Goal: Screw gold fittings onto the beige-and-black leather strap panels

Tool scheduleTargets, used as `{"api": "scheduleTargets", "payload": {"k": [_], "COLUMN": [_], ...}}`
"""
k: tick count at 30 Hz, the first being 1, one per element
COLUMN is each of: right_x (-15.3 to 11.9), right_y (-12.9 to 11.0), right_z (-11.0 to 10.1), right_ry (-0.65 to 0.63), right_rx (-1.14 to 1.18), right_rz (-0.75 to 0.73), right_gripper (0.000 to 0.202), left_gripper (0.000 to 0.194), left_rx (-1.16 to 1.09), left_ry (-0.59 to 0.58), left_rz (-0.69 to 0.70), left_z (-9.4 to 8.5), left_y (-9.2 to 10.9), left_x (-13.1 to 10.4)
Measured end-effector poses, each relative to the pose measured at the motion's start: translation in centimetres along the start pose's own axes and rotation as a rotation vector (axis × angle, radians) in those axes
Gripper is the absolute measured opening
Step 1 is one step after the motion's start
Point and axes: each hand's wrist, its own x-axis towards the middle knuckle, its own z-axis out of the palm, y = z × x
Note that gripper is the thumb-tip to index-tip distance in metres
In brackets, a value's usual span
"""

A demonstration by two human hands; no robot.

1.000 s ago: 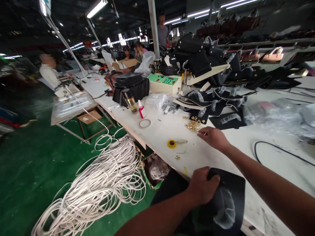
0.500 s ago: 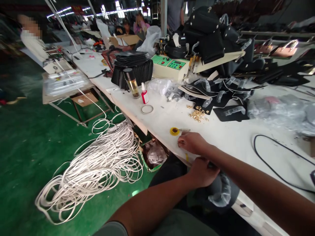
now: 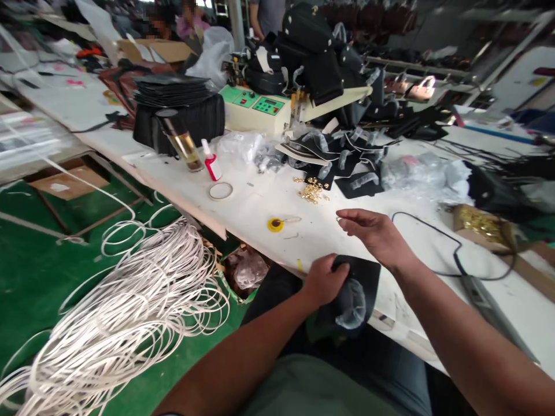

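My left hand (image 3: pixel 326 279) grips the edge of a black piece (image 3: pixel 368 273) that carries a plastic-wrapped strap (image 3: pixel 353 306), held over my lap at the table's edge. My right hand (image 3: pixel 368 228) is raised over the table, thumb and fingers pinched around something small that I cannot make out. To its left lie a yellow round dish (image 3: pixel 276 224) with dark contents and a thin stick reaching out of it. Behind that is a pile of small gold pieces (image 3: pixel 313 190). More black pieces (image 3: pixel 359 184) with wrapped straps lie beyond.
A red bottle (image 3: pixel 211 163), a ring (image 3: pixel 221 190) and a tumbler (image 3: pixel 185 147) stand left on the table (image 3: pixel 247 208). Behind is a green-panelled machine (image 3: pixel 255 108). A cable (image 3: pixel 437 273) and a box of gold parts (image 3: pixel 479 225) are right. White cord (image 3: pixel 147 289) covers the floor.
The view has swung right. My right hand has left the dish area and risen away from my left hand. The black piece now shows more fully in my left hand.
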Motion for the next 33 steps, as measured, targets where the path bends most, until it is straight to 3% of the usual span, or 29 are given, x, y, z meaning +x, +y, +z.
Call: {"api": "scheduleTargets", "payload": {"k": [2,5,12,16,19,28,33], "right_x": [-2.6,-6.3,-11.2,-12.4,-13.0,-14.7,-15.7], "right_y": [0.5,2.5,7.1,6.9,6.2,5.9,5.2], "right_z": [-1.9,-2.9,-1.1,-0.8,-0.9,-1.7,-2.4], "right_ry": [0.082,0.16,0.308,0.358,0.368,0.423,0.41], "right_rx": [0.138,0.263,0.213,-0.016,-0.05,-0.013,-0.135], "right_rz": [0.059,0.077,0.041,-0.144,-0.233,-0.195,-0.292], "right_gripper": [0.044,0.038,0.036,0.018,0.01,0.015,0.015], "left_gripper": [0.022,0.024,0.025,0.026,0.025,0.025,0.024], "left_rx": [-0.03,-0.091,-0.087,-0.056,-0.038,0.022,0.033], "left_ry": [0.012,0.005,0.03,0.064,0.085,0.079,0.064], "left_rz": [0.012,0.005,0.007,0.015,0.029,0.084,0.117], "left_z": [-0.2,-0.3,0.2,0.4,0.5,1.1,1.7], "left_y": [0.0,0.2,2.0,4.1,5.4,7.0,7.4], "left_x": [0.2,0.5,-0.4,-1.6,-2.5,-4.2,-4.6]}}
